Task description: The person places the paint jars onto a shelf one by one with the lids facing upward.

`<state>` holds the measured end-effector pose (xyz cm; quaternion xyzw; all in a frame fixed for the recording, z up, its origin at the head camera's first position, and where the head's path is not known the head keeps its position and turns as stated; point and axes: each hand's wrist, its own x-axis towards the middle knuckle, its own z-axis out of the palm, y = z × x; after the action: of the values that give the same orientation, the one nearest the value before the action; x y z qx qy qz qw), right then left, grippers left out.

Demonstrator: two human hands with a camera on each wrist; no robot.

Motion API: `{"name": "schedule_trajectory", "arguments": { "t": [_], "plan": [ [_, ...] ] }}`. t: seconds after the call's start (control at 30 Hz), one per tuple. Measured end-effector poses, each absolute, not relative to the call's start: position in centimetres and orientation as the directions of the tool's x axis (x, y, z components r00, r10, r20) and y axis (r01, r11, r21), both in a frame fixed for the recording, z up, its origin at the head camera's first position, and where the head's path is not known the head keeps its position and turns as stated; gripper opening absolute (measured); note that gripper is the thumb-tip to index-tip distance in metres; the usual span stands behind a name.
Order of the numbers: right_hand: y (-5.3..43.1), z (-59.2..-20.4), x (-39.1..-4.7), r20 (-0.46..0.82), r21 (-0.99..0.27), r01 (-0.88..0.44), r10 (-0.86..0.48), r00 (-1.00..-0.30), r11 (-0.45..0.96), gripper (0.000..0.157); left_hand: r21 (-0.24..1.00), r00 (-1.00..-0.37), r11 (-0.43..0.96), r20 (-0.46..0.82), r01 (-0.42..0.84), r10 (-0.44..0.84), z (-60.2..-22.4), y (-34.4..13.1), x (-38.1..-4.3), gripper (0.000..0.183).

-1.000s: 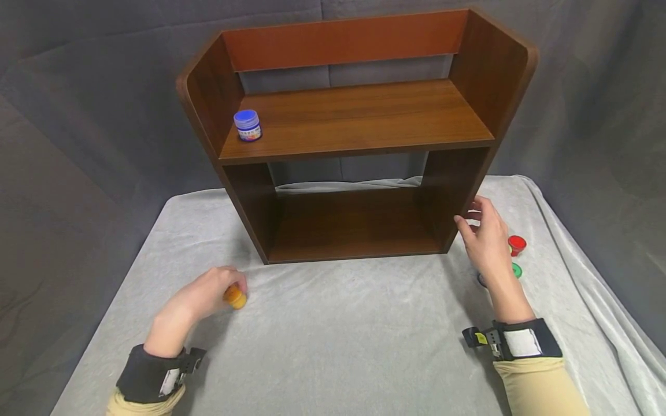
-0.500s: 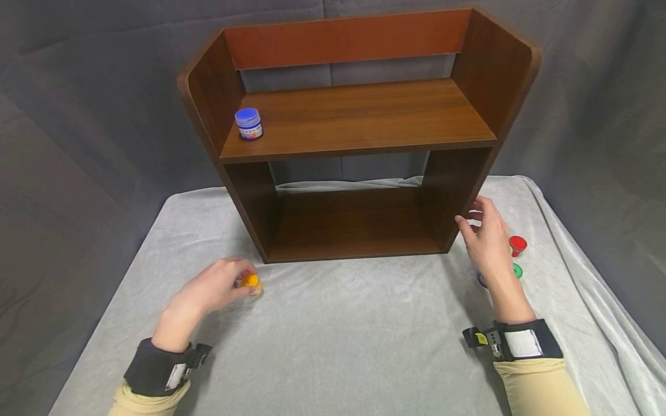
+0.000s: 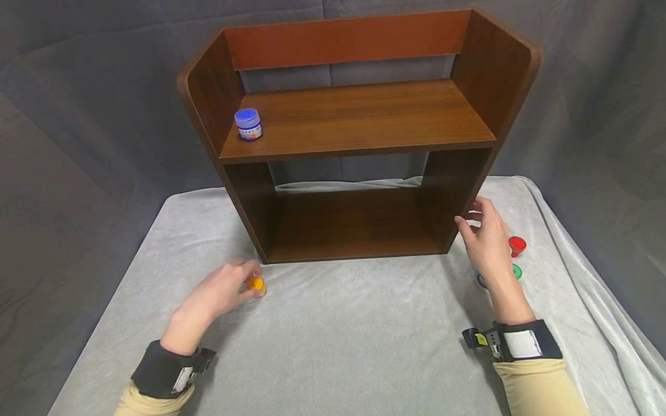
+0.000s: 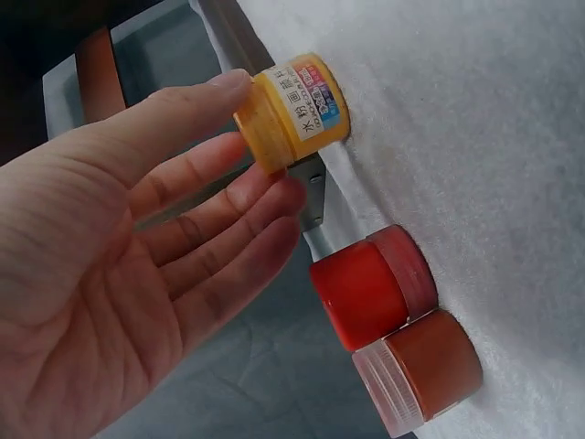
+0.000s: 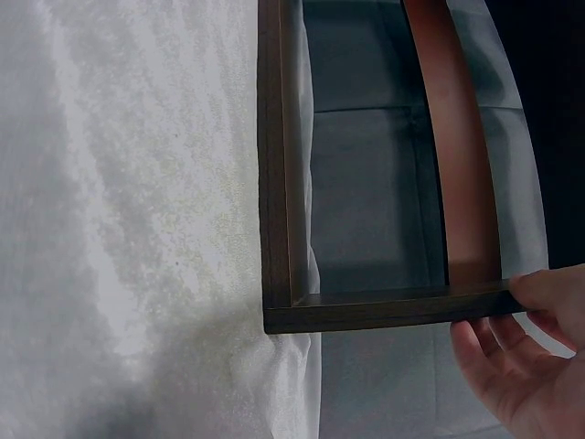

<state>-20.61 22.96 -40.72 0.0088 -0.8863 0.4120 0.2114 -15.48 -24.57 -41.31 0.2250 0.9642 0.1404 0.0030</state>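
Observation:
My left hand (image 3: 215, 293) pinches a small yellow paint jar (image 3: 256, 286) standing on the cloth, left of the shelf's front corner. In the left wrist view, the thumb lies on the jar's lid and a fingertip is partly hidden behind it; the other fingers spread out. At the right, my right hand (image 3: 488, 242) grips the side panel of a brown wooden shelf (image 3: 359, 118). The right wrist view shows its thumb on one face of the panel (image 5: 384, 313) and fingers on the other. A blue paint jar (image 3: 248, 125) stands at the upper board's left end.
A red jar (image 3: 517, 245), a green lid (image 3: 516, 271) and a dark rim (image 3: 481, 281) show around the right wrist. Another red jar (image 4: 366, 288) and an orange-brown jar (image 4: 434, 366) stand near the left hand. Grey cloth (image 3: 338, 341) covers the table.
My left hand has moved right with the yellow paint jar, most of it in the first half second. The right hand keeps its grip on the shelf panel.

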Motion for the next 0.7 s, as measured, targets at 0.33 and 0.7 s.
{"name": "schedule_trajectory", "arguments": {
  "t": [0.33, 0.7],
  "plan": [
    [23.0, -40.7, -20.6, 0.374, -0.730, -0.183, 0.159, -0.914, 0.659, 0.047, 0.276, -0.868, 0.826, 0.082, 0.492, 0.489, -42.8, -24.5, -15.6, 0.042],
    [23.1, -40.9, -20.8, 0.390, -0.726, -0.195, 0.161, -0.907, 0.659, 0.046, 0.307, -0.837, 0.780, 0.156, 0.546, 0.524, -43.2, -24.5, -15.8, 0.035]
  ]
}}
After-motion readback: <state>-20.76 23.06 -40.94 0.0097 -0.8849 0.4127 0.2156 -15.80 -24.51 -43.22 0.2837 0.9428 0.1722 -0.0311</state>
